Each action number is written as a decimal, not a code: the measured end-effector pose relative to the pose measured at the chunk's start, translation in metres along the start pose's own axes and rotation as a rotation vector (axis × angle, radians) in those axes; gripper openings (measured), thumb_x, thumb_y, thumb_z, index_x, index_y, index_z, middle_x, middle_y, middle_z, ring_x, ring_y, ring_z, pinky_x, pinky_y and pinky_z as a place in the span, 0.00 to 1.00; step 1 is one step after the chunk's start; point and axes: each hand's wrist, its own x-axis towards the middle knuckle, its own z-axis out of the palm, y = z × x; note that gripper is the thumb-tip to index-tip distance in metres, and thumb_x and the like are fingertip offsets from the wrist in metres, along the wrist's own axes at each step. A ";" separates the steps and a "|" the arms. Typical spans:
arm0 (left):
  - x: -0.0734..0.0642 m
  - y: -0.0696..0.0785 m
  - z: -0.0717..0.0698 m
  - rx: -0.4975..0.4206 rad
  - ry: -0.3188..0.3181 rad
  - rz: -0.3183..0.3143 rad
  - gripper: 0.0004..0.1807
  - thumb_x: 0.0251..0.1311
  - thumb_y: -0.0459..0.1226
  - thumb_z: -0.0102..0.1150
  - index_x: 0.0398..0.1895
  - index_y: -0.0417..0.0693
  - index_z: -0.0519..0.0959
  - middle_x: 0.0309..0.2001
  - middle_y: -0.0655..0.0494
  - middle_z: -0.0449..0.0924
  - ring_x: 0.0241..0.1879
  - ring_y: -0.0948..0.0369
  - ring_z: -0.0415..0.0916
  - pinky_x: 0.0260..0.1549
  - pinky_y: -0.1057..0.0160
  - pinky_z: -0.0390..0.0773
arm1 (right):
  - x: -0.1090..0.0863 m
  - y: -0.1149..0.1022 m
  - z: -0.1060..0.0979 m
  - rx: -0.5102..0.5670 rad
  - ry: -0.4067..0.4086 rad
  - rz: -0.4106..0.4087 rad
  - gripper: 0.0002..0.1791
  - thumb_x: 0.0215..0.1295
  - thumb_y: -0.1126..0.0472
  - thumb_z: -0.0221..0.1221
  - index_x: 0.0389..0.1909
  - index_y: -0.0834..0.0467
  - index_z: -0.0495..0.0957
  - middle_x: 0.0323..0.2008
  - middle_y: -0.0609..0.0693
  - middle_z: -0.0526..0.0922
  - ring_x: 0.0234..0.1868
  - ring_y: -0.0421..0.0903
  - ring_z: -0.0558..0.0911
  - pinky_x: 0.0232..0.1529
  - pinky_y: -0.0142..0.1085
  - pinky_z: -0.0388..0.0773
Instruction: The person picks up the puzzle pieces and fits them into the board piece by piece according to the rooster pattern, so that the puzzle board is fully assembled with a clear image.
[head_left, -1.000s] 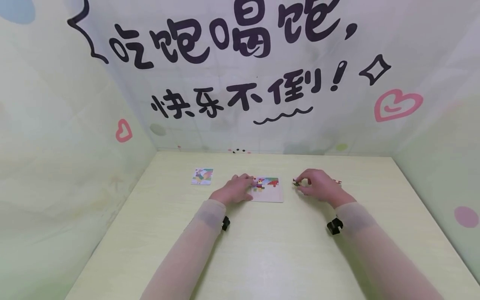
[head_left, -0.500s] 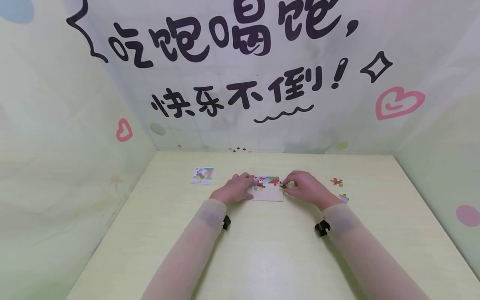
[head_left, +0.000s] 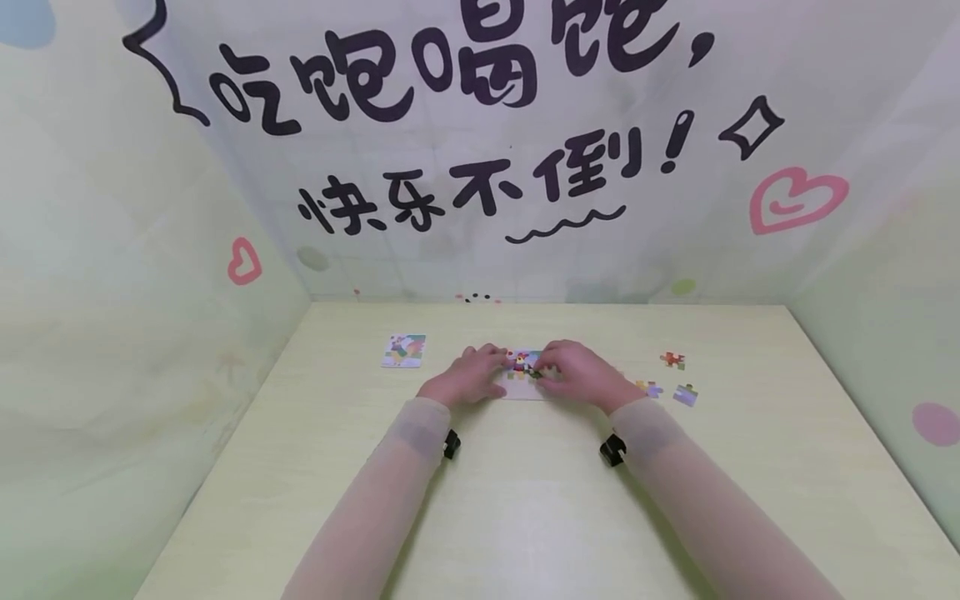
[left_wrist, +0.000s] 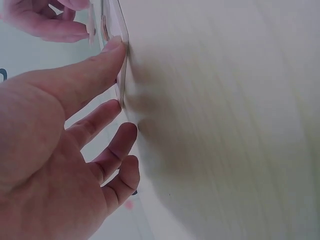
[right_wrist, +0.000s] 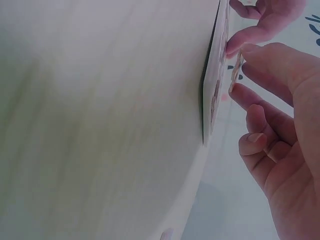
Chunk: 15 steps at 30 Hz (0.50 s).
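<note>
A small white-edged puzzle board [head_left: 519, 392] lies on the table, its top rows filled with colourful pieces that show a bird-like figure. My left hand [head_left: 465, 377] holds its left side, thumb at the near edge and fingertips toward the far corner; the other fingers are spread loosely in the left wrist view. Over the board's right part, my right hand [head_left: 587, 375] pinches a jigsaw piece [right_wrist: 236, 70] between thumb and index finger. That piece is tilted and seen edge-on just above the board [right_wrist: 214, 85] in the right wrist view. The right fingers hide the board's right side.
Loose jigsaw pieces lie right of the board: a red one [head_left: 672, 360], a pale blue one [head_left: 686, 395] and a yellow-and-lilac one [head_left: 650, 389]. A square picture card [head_left: 403, 351] with a bird sits at the left. A printed cloth wall [head_left: 480, 267] stands behind the table.
My right hand has moved left with the jigsaw piece, from beside the board to over it, uncovering loose pieces at the right. My left hand has stayed on the board.
</note>
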 end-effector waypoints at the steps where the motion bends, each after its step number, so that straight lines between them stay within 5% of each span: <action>1: 0.000 0.000 0.000 0.001 0.001 0.000 0.30 0.67 0.46 0.67 0.72 0.59 0.74 0.80 0.55 0.60 0.72 0.46 0.63 0.70 0.44 0.69 | 0.002 0.000 0.001 -0.007 0.002 0.002 0.11 0.64 0.59 0.69 0.46 0.55 0.89 0.46 0.49 0.87 0.49 0.48 0.84 0.58 0.48 0.82; 15: 0.001 0.001 -0.002 0.000 -0.002 0.001 0.30 0.68 0.46 0.66 0.72 0.59 0.74 0.80 0.55 0.60 0.72 0.46 0.63 0.70 0.45 0.69 | 0.012 -0.001 0.005 -0.149 -0.017 -0.015 0.11 0.64 0.59 0.68 0.45 0.57 0.89 0.45 0.51 0.87 0.49 0.50 0.84 0.58 0.47 0.82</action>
